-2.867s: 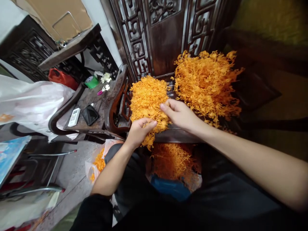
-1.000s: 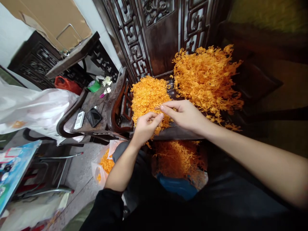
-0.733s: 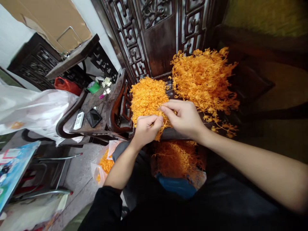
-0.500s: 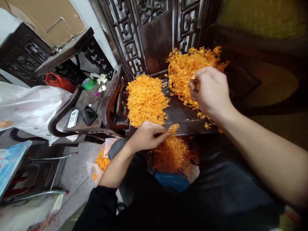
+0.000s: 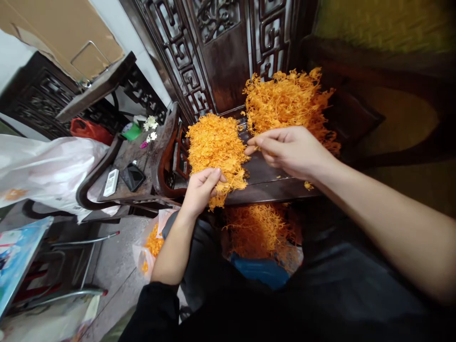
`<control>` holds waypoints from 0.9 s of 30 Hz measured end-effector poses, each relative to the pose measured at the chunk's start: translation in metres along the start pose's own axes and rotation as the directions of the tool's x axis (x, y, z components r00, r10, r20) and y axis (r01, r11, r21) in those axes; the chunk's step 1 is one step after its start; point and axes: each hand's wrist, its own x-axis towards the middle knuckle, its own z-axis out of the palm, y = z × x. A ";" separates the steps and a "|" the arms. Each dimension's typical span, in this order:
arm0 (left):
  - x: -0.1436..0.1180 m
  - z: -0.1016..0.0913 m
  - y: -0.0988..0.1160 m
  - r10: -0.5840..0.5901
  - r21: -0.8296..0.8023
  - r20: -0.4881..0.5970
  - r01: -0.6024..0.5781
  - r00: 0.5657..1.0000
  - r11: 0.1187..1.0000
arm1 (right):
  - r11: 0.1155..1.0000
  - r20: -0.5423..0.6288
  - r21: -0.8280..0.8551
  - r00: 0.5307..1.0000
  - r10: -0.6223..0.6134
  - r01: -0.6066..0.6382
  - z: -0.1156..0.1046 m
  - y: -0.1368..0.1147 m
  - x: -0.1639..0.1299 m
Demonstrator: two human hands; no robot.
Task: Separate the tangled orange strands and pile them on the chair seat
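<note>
My left hand (image 5: 203,190) is closed on a small bunch of orange sprigs (image 5: 223,191), thin and branching with frilly ends. It is at the front edge of the left orange pile (image 5: 213,142), a dense heap on the dark wooden bench seat (image 5: 270,171). My right hand (image 5: 292,149) is pinched shut, its fingertips pointing left between the two piles. A bit of orange shows at those fingertips, seemingly a sprig mostly hidden by the fingers. Behind this hand spreads the right orange pile (image 5: 285,99), looser and more tangled, with long strands.
Below the bench edge, between my legs, more orange strands (image 5: 260,228) fill a container with a blue part (image 5: 260,270). A plastic bag (image 5: 151,247) with orange pieces stands on the floor. On the left side table (image 5: 121,152) are a white remote (image 5: 111,182) and a black phone-like object (image 5: 133,176).
My right hand has come away from the right pile, moving left and slightly down. My left hand has moved left with its sprigs, to the left pile's front edge. The view has shifted slightly.
</note>
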 end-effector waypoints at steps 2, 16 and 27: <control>0.002 0.000 -0.004 -0.069 -0.131 -0.033 0.064 0.997 0.989 | 1.000 0.051 0.008 0.999 0.020 -0.021 0.007 0.003 -0.003; -0.007 0.004 0.002 0.089 0.176 0.035 -0.093 0.995 0.980 | 0.521 0.478 -0.722 0.873 -0.099 0.455 0.035 0.000 -0.010; -0.011 -0.035 -0.005 -0.035 -0.049 -0.157 0.027 0.987 0.998 | 0.497 0.230 -0.832 0.968 -0.097 0.247 -0.047 0.022 0.044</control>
